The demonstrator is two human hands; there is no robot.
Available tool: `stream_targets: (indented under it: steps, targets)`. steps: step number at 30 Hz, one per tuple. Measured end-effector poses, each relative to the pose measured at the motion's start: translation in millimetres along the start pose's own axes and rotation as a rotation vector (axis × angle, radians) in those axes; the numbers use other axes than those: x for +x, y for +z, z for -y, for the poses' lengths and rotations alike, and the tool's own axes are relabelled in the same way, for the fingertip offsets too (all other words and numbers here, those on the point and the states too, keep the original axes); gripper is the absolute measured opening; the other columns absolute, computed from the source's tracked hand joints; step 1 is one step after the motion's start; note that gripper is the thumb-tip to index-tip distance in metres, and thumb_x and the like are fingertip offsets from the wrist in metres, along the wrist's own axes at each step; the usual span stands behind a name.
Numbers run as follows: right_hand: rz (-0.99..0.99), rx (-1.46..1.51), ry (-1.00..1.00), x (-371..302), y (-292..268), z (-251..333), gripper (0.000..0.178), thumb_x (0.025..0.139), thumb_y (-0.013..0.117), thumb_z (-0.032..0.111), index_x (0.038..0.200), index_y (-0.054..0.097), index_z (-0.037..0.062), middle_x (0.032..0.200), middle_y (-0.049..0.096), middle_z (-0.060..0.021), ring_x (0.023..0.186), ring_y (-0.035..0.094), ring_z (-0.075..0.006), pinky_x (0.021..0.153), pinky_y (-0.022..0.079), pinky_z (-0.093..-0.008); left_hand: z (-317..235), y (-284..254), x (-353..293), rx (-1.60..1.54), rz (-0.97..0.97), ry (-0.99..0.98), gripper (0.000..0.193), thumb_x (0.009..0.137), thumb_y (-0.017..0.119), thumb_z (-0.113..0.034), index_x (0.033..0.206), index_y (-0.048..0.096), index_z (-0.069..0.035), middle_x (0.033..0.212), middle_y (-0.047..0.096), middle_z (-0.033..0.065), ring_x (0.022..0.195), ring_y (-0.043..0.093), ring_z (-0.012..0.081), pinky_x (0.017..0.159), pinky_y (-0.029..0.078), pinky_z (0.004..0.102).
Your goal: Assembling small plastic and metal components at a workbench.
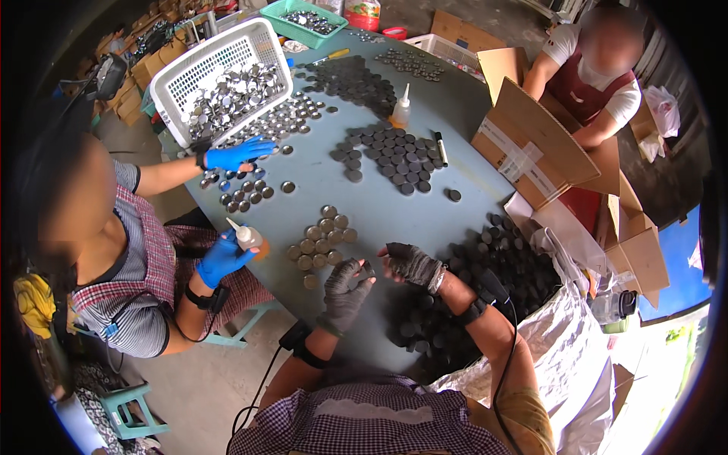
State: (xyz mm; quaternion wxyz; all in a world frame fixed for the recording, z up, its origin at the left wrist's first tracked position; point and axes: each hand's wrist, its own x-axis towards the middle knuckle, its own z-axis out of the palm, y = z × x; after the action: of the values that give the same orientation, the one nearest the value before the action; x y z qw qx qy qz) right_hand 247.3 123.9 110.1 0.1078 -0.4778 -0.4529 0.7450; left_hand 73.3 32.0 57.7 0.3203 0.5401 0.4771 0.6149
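Both my hands wear grey fingerless gloves and face each other over the near part of the blue-grey table [303, 212]. My left hand [345, 294] is closed, with a small dark round cap [367, 269] pinched at its fingertips. Just to its right, my right hand [413, 264] has its fingers bent together; whatever is in them is too small to make out. Ahead of my left hand lies a cluster of round metal caps [322, 241], hollow side up. A large heap of black round caps [493, 265] lies beside and under my right forearm.
At left, a co-worker's blue-gloved hand [216, 262] holds a nozzle bottle [249, 239]; the other [239, 154] reaches over metal caps. A white basket [163, 95], another bottle [401, 110], a marker [441, 149] and dark discs [398, 155] lie beyond. Another person stands behind a cardboard box [523, 144].
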Motion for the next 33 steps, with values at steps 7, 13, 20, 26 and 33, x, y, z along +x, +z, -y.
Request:
stream_targets:
  steps: [7, 13, 20, 26, 33]
  targets:
    - [0.076, -0.262, -0.477, 21, 20, -7, 0.021, 0.078, 0.063, 0.018, 0.092, 0.061, 0.0034, 0.076, 0.062, -0.0111, 0.071, 0.062, -0.0232, 0.067, 0.051, -0.0334, 13, -3, -2, 0.05, -0.014, 0.001, 0.038, 0.068, 0.074, 0.004, 0.103, 0.06, 0.0, 0.094, 0.059, 0.0072, 0.082, 0.055, 0.0147, 0.074, 0.048, 0.0275]
    - [-0.425, -0.949, -0.555, 71, 20, 14, 0.023, 0.073, 0.069, 0.018, 0.091, 0.061, 0.0051, 0.085, 0.062, -0.0131, 0.08, 0.061, -0.0288, 0.072, 0.049, -0.0377, -7, -8, -9, 0.059, -0.056, -0.094, 0.039, 0.072, 0.071, 0.004, 0.109, 0.057, 0.002, 0.092, 0.056, 0.0038, 0.081, 0.051, 0.0098, 0.075, 0.047, 0.0254]
    - [-0.555, -1.308, -0.665, 114, 33, 11, 0.018, 0.07, 0.067, 0.019, 0.084, 0.063, 0.0075, 0.083, 0.062, -0.0136, 0.085, 0.059, -0.0338, 0.076, 0.048, -0.0431, -16, -12, -22, 0.178, 0.142, -0.168, 0.03, 0.079, 0.068, -0.004, 0.107, 0.056, 0.001, 0.092, 0.059, 0.0039, 0.077, 0.054, 0.0103, 0.074, 0.047, 0.0255]
    - [-0.425, -1.465, -0.654, 119, 23, 2, 0.016, 0.073, 0.064, 0.022, 0.085, 0.066, 0.0108, 0.085, 0.064, -0.0119, 0.085, 0.061, -0.0332, 0.076, 0.049, -0.0425, 0, -7, -27, 0.165, 0.153, -0.176, 0.029, 0.08, 0.067, -0.006, 0.106, 0.057, 0.0, 0.098, 0.062, 0.0053, 0.079, 0.056, 0.0119, 0.075, 0.048, 0.0273]
    - [-0.879, -1.512, -0.493, 85, -84, 7, 0.019, 0.076, 0.06, 0.02, 0.09, 0.065, 0.0069, 0.093, 0.064, -0.0157, 0.085, 0.062, -0.0343, 0.072, 0.051, -0.0416, 2, 18, -22, 0.064, 0.264, -0.161, 0.026, 0.078, 0.065, -0.007, 0.103, 0.059, -0.005, 0.098, 0.06, 0.0073, 0.084, 0.058, 0.019, 0.076, 0.049, 0.0318]
